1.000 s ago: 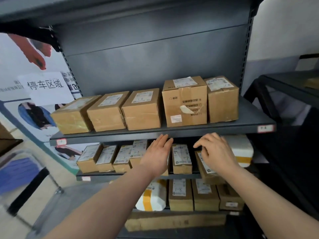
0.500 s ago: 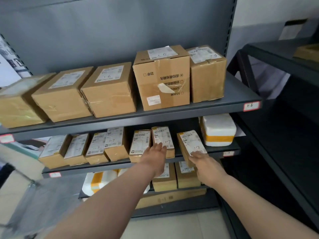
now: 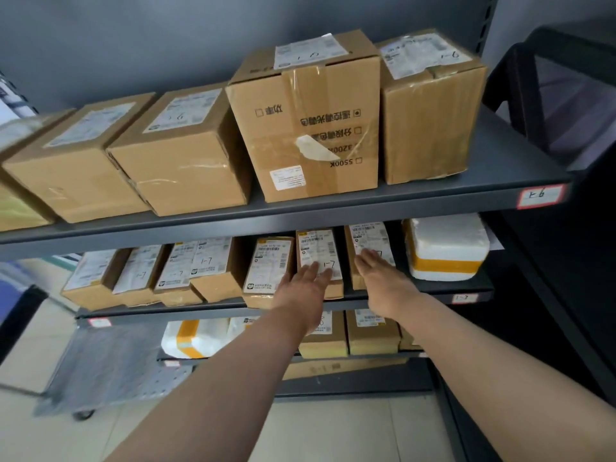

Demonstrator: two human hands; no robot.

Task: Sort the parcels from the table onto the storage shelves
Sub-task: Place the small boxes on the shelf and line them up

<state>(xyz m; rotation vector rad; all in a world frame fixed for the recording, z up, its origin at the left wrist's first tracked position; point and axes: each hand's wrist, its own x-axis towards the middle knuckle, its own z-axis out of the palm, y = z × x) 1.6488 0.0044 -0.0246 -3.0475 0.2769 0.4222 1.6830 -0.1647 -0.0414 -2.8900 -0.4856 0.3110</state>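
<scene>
Both hands are on the middle shelf (image 3: 200, 311). The left hand (image 3: 305, 288) has its fingers straight against the parcel marked 1-7 (image 3: 320, 253), and the right hand (image 3: 383, 285) lies flat on the neighbouring parcel (image 3: 368, 240), gripping nothing. There's a dark gap between the two parcels. The risk is a hard shove: the right one could tip into that gap, or bump the white foam box (image 3: 446, 248) beside it.

Left hand (image 3: 305, 283) and right hand (image 3: 383, 281) reach forward, fingers straight.

A white foam box (image 3: 446, 248) sits right of the right hand (image 3: 383, 285); small brown cardboard parcels (image 3: 210, 265) stand left of the left hand (image 3: 306, 288).
</scene>
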